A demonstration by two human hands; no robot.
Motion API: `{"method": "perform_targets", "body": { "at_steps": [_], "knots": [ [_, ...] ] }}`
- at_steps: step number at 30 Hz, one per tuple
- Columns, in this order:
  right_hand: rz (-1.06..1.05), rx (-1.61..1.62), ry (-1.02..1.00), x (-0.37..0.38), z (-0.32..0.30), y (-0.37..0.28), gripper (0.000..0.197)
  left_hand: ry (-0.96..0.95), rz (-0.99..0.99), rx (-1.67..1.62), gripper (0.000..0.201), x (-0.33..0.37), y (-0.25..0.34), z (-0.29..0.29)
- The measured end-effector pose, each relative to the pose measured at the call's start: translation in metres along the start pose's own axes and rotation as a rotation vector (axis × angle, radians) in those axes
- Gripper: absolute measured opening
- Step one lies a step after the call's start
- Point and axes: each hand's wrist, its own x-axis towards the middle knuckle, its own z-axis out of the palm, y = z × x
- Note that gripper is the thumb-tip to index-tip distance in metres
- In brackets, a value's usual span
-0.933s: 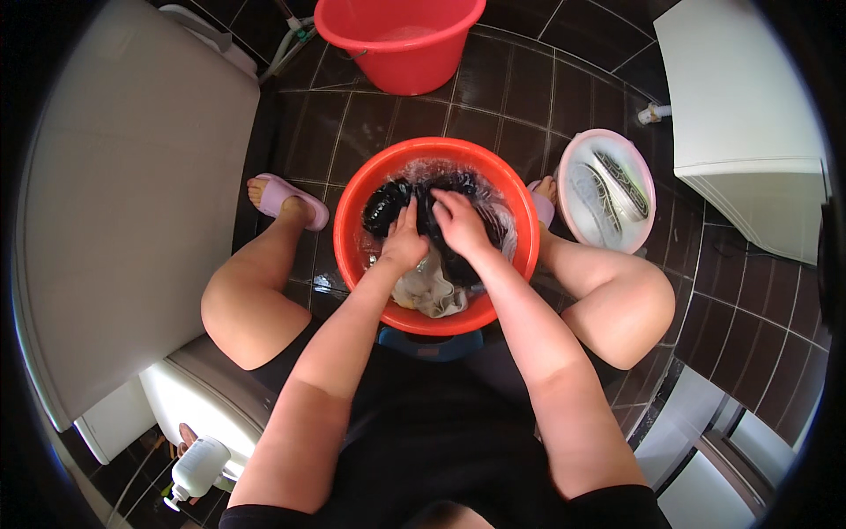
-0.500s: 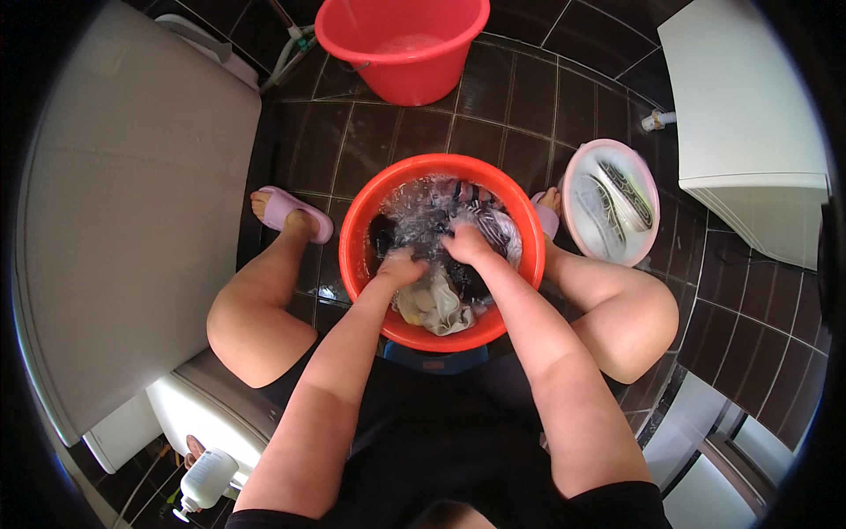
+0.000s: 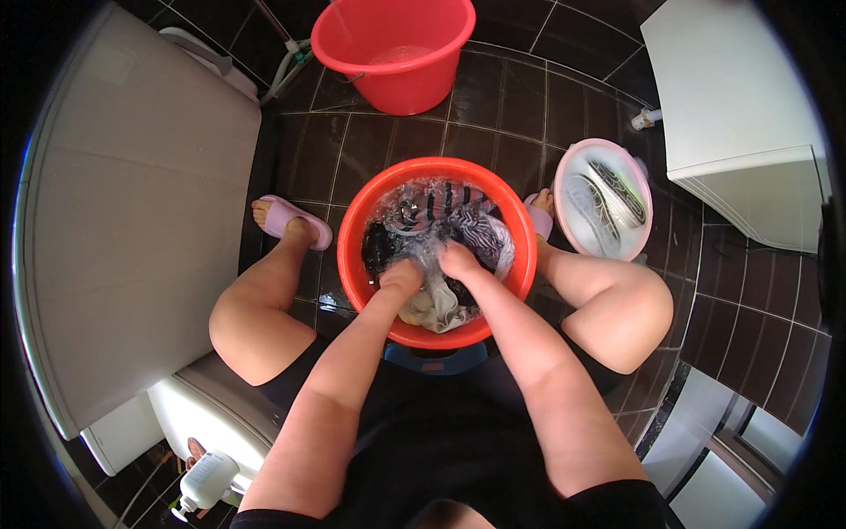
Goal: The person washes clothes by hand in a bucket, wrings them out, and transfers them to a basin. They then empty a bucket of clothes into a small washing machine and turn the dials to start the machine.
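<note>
Between my legs stands an orange-red basin [image 3: 351, 238] of water and wet laundry. My left hand [image 3: 402, 277] and my right hand [image 3: 458, 260] reach into it close together, their fingers hidden by water and cloth. White splashing shows between them. Farther back floats a piece of pinkish-grey cloth with dark stripes [image 3: 436, 201]. A black-and-white patterned cloth [image 3: 478, 225] lies just beyond my right hand. An off-white cloth [image 3: 432, 309] bunches up on the near side, and dark fabric [image 3: 379, 245] sits at the left wall.
A red bucket [image 3: 410, 93] with a little water stands beyond the basin. To the right, a pink basin [image 3: 568, 225] holds shoes [image 3: 617, 194] in suds. White appliance-like box [image 3: 736, 97] at right, grey panel [image 3: 145, 220] at left. A pump bottle [image 3: 209, 476] is at lower left.
Both hands have pushed deeper into the water, and their fingers have gone out of sight. The striped cloth at the back shows more plainly. The whole view has shifted slightly.
</note>
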Motion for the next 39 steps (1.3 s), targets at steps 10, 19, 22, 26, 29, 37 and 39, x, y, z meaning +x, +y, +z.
{"method": "perform_targets", "body": {
  "at_steps": [10,19,22,26,29,37,39],
  "knots": [
    [-0.176,0.54,0.115,-0.088,-0.155,-0.138,0.051,0.945,0.204,-0.813,0.031,-0.141,0.054,-0.186],
    [-0.132,1.083,0.066,-0.153,-0.196,-0.192,0.037,1.228,0.362,-0.846,0.027,-0.197,0.094,-0.25],
    [-0.086,1.346,0.009,-0.14,-0.182,-0.184,0.034,1.228,0.433,-0.836,0.036,-0.175,0.106,-0.227],
    [-0.035,1.06,0.059,-0.066,-0.127,-0.127,0.047,0.684,0.435,-0.915,0.054,-0.142,0.111,-0.171],
    [-0.136,0.766,0.328,-0.017,-0.083,-0.065,0.066,0.572,0.342,-0.738,0.043,-0.098,0.087,-0.13],
    [-0.065,0.057,0.323,0.012,-0.065,-0.04,0.068,0.615,0.01,-0.721,0.054,-0.039,0.041,-0.098],
    [0.103,0.05,0.313,0.003,-0.056,-0.062,0.066,0.487,-0.061,-0.738,0.057,-0.031,0.042,-0.093]
  ]
}}
